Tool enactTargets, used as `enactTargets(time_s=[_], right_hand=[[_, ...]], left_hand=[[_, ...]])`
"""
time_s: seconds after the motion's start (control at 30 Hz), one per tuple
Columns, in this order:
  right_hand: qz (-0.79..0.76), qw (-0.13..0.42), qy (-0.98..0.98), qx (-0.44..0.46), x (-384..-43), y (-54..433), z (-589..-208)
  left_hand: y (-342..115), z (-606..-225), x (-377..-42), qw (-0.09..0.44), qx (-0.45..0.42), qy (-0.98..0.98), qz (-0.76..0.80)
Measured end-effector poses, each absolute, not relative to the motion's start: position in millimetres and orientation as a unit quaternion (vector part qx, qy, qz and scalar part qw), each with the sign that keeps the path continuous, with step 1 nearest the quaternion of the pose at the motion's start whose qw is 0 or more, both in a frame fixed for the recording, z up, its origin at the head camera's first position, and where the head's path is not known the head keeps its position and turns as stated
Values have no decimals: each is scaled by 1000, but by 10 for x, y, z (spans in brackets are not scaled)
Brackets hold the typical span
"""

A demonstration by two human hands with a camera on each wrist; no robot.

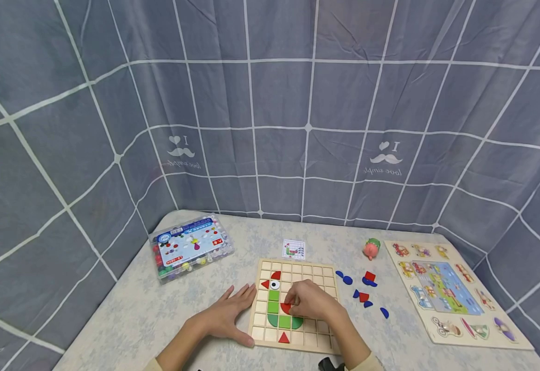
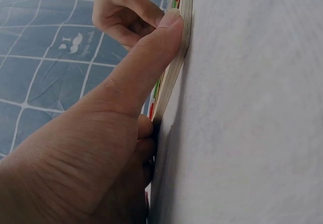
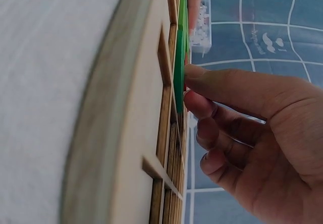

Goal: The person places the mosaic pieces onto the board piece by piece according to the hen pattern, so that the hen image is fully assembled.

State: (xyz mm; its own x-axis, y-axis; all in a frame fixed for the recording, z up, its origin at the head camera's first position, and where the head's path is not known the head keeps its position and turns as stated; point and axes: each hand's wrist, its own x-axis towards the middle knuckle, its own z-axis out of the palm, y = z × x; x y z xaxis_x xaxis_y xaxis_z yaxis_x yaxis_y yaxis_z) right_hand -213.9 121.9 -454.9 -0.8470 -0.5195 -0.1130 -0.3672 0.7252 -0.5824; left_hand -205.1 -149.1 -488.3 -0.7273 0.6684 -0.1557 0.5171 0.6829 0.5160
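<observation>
A wooden grid board (image 1: 316, 332) lies on the table, its cells partly filled with colored pieces. My left hand (image 1: 228, 315) rests at the board's left edge with fingers spread, and in the left wrist view its thumb (image 2: 151, 52) touches the board's side. Over the middle cells, my right hand (image 1: 311, 301) pinches a red curved piece (image 1: 285, 308), partly hidden by the fingers. Around it sit green squares (image 1: 273, 307), dark green quarter-rounds (image 1: 297, 323), a red triangle (image 1: 283, 338) and a round eye piece (image 1: 274, 284). In the right wrist view, thumb and curled fingers (image 3: 217, 80) meet at the board's surface.
A picture card (image 1: 293, 249) lies behind the board. Loose blue pieces (image 1: 347, 280) and red pieces (image 1: 364, 297) are scattered to its right. Farther right are a small pink-and-green toy (image 1: 371, 248) and a wooden picture puzzle (image 1: 455, 288). A clear bead box (image 1: 191, 247) stands back left.
</observation>
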Motion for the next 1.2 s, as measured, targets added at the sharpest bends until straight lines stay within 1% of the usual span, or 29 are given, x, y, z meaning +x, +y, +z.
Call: enactTargets(time_s=[0.47, 0.67, 0.87, 1.2], right_hand=[[-280, 143, 923, -222, -2145, 1298, -4533], [-284, 132, 929, -196, -2145, 1389, -4543], [-297, 114, 929, -190, -2177, 1593, -4551], [-307, 78, 931, -179, -2327, 2145, -4629]], left_hand=[[-1494, -4883, -2066, 167, 334, 900, 225], [-1494, -4866, -2056, 167, 334, 900, 225], [-1500, -4868, -2053, 163, 337, 900, 225], [-1499, -4902, -2063, 171, 328, 901, 226]])
